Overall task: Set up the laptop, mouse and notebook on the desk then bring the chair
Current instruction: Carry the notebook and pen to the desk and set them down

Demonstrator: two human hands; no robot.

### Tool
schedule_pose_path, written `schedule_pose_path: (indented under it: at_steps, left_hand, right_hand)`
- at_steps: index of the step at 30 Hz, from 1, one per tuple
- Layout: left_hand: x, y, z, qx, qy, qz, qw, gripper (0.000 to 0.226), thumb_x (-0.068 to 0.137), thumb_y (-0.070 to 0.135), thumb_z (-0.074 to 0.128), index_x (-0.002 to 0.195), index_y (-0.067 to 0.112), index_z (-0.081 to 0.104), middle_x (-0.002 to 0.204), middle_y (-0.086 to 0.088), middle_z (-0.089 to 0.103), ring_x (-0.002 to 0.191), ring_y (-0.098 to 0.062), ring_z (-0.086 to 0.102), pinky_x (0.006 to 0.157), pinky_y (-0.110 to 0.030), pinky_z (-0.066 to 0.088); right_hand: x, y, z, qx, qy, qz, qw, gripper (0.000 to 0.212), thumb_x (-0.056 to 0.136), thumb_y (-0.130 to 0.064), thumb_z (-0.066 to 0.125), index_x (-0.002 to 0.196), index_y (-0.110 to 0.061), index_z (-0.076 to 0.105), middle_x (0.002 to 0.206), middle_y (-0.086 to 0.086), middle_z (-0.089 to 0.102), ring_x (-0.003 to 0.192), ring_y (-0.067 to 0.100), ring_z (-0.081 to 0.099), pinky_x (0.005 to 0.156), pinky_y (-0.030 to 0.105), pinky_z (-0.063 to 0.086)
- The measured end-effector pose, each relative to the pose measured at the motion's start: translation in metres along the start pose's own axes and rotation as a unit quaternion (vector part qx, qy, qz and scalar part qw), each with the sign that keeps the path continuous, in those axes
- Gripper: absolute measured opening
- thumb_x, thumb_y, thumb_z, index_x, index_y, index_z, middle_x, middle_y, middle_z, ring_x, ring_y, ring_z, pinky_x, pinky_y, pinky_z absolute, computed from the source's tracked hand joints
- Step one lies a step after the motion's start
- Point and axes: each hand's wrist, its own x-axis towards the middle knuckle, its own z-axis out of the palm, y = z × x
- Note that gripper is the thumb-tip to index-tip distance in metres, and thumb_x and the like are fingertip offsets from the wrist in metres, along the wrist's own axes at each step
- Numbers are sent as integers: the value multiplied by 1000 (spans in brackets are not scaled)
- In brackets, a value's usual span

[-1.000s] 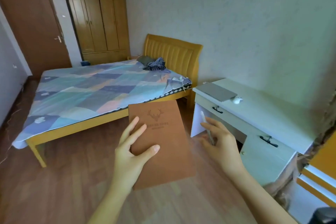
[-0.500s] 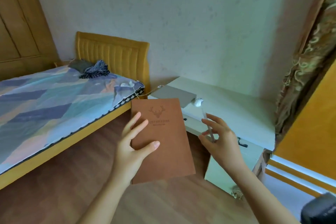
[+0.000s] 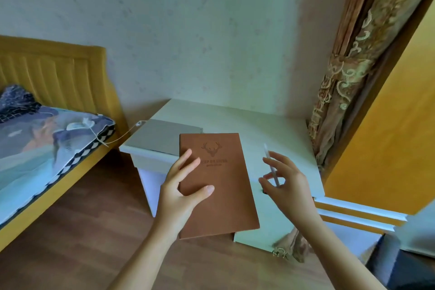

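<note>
At frame centre, the brown notebook (image 3: 219,183) is gripped by the left hand (image 3: 181,193), fingers spread across its cover. A white pen (image 3: 270,163) is pinched by the right hand (image 3: 286,183) above the counter (image 3: 270,129).

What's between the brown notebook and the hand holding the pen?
Nothing. In the head view, only bare white desk shows between the notebook and the right hand pinching the pen.

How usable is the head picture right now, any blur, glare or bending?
Head view: soft daylight, no glare; the notebook in the left hand is fairly sharp, though its small print stays unreadable; the right hand and pen look slightly smeared; wide-angle bending tilts the curtain and desk edges.
</note>
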Motion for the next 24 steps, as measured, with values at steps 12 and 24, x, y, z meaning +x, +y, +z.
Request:
schedule_pose_path:
  at_steps: [12, 24]
  left_hand:
    - [179, -105, 103, 15, -71, -45, 996, 57, 70, 7, 83, 121, 26, 65, 142, 28, 43, 129, 16, 33, 95, 1, 28]
    - [312, -244, 193, 7, -187, -123, 975, 60, 71, 11, 82, 124, 31, 62, 141, 29, 41, 131, 13, 33, 100, -6, 28]
  right_hand:
    - [162, 127, 48, -62, -48, 96, 992, 38, 79, -10, 70, 116, -15, 65, 135, -7, 51, 70, -1, 63, 70, 0, 39]
    - [265, 242, 98, -122, -78, 220, 965, 38, 81, -11, 67, 119, -13, 63, 139, -6, 47, 72, 6, 65, 71, 16, 41]
